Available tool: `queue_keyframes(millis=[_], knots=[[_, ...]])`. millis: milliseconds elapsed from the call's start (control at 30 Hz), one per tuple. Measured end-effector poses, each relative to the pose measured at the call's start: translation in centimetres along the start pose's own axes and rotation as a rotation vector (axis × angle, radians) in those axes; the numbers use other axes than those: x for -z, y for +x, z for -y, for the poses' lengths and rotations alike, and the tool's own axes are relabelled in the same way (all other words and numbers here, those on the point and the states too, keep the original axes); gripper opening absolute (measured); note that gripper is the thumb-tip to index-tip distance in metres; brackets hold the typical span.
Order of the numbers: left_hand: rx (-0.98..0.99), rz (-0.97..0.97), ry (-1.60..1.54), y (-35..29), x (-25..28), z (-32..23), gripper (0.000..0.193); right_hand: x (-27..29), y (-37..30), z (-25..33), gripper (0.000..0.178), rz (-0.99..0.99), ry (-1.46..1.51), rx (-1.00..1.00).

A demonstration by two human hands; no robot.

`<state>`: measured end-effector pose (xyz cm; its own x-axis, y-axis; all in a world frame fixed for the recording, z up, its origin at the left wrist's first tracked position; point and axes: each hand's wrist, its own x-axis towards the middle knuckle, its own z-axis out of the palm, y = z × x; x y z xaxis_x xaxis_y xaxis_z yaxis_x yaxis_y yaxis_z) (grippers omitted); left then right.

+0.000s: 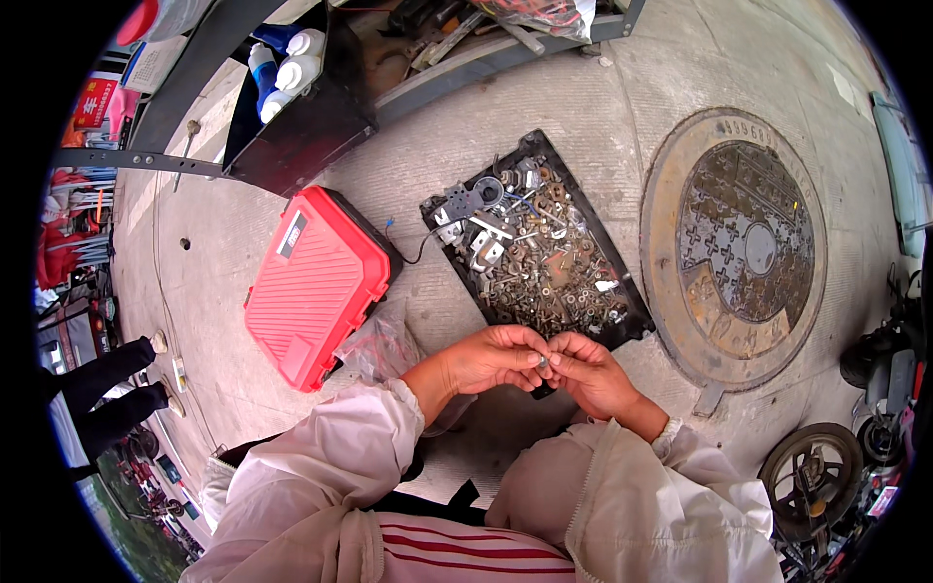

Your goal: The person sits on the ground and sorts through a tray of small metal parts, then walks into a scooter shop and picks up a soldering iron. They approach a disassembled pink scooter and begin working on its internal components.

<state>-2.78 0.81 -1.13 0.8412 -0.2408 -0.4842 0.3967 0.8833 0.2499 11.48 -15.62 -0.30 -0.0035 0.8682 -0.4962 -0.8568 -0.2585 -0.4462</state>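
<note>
My left hand (498,358) and my right hand (591,375) meet at the near edge of a black tray (614,255). Both are closed, thumbs and forefingers pinched together around a small metal piece (544,360). Too little of it shows between the fingertips to tell its kind. The tray lies on the ground in front of me, heaped with loose nuts, bolts and washers (554,262). Larger metal brackets (488,249) and a dark part with a round ring and a cable (465,203) rest at its far left side.
Left of the tray lies a red toolbox (326,291), with a clear plastic bag (379,345) against it. A metal manhole cover (743,243) is set in the paving to the right. Ahead stands a metal rack (486,68) beside a black bin with bottles (292,73). A wheel (812,476) is at lower right.
</note>
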Motion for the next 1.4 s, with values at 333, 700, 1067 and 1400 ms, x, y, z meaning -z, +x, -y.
queue_keyframes(millis=[333,700,1067,1400], knots=[[-0.027,-0.048,-0.008,0.1,0.3,0.7,0.017,0.4,0.2,-0.4,0.008,-0.047,-0.077,0.023],[-0.032,-0.015,-0.181,0.1,0.6,0.5,0.02,0.2,0.4,-0.3,0.013,-0.141,-0.165,0.109],[-0.103,-0.019,-0.268,0.1,1.4,0.3,0.016,-0.1,0.3,-0.5,0.015,-0.203,-0.237,0.148],[-0.258,-0.154,-0.15,-0.3,1.0,-2.0,0.018,0.2,0.4,1.4,0.015,-0.396,-0.381,0.323]])
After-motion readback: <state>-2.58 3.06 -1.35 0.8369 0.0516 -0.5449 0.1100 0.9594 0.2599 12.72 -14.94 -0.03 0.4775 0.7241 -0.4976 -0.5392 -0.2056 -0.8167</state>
